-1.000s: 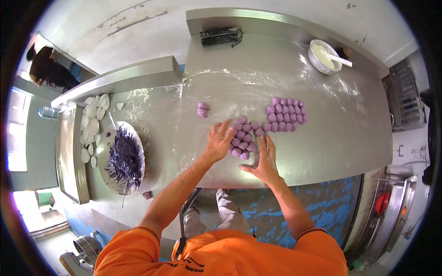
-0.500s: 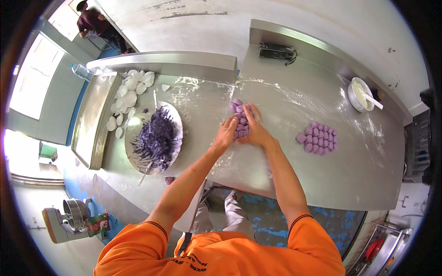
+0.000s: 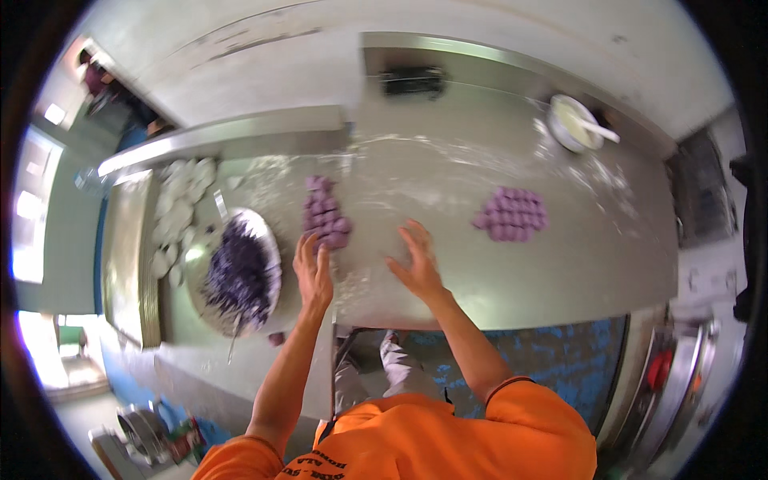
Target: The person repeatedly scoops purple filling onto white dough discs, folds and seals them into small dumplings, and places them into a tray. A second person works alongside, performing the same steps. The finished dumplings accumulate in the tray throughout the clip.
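My left hand (image 3: 314, 274) is at the near edge of a cluster of purple dough balls (image 3: 325, 213); its fingers are extended and hold nothing. Blur hides whether the fingertips touch the nearest balls. Over bare steel, to the right of that cluster, my right hand (image 3: 418, 260) is open, fingers spread and thumb out. A second patch of purple dough balls (image 3: 514, 214) lies in close rows farther right. To the left, a wide metal bowl (image 3: 276, 282) holds a dark purple shredded mass (image 3: 238, 272) with spoon-like utensils in it.
Flat white pieces (image 3: 178, 200) lie left of the bowl, beside stacked metal trays (image 3: 130, 256). A white bowl (image 3: 564, 128) with a white-handled utensil stands at the far right. A black object (image 3: 413, 81) rests by the back ledge. Flour streaks the steel table (image 3: 448, 176).
Both hands have come off the left cluster's sides and moved apart, the right one to the right, the left one to the near edge. The whole view has shifted.
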Tool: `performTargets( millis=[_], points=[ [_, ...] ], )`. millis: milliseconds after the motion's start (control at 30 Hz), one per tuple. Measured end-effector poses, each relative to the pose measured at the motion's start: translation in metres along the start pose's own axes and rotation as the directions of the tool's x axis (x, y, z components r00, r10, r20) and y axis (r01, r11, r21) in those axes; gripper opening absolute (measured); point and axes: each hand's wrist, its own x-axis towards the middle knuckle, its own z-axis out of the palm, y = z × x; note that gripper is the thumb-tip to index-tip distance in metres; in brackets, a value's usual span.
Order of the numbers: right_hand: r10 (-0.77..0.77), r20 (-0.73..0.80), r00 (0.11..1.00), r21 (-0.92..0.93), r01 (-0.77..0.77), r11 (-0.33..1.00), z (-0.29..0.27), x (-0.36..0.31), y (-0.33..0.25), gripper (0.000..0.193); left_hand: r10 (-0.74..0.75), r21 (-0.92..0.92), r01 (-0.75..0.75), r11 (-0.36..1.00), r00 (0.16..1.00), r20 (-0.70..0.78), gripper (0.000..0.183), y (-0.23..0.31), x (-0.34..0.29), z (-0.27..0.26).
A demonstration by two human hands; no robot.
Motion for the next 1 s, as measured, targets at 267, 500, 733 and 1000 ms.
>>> performTargets(
  millis=[267, 500, 733, 1000],
  points=[
    [0.311, -0.457, 0.833, -0.211, -0.441, 0.872, -0.246, -0.053, 0.096, 0.078, 0.163, -0.267, 0.009, 0.964, 0.774, 0.612, 0.057, 0.115, 0.012, 0.158],
    [0.189, -0.49, 0.851, -0.246, -0.343, 0.907, -0.22, 0.018, 0.15, 0.065, 0.144, 0.016, -0.203, 0.979, 0.746, 0.65, 0.069, 0.194, 0.028, 0.329],
    [0.254, -0.624, 0.739, -0.008, -0.332, 0.943, -0.192, 0.03, 0.138, 0.044, 0.544, -0.134, -0.65, 0.748, 0.485, 0.685, 0.036, 0.181, 0.045, 0.315],
    [0.13, -0.39, 0.912, 0.094, -0.101, 0.99, -0.063, 0.022, 0.057, 0.045, -0.053, -0.165, 0.169, 0.972, 0.838, 0.543, 0.051, 0.097, 0.003, 0.16]
  ],
)
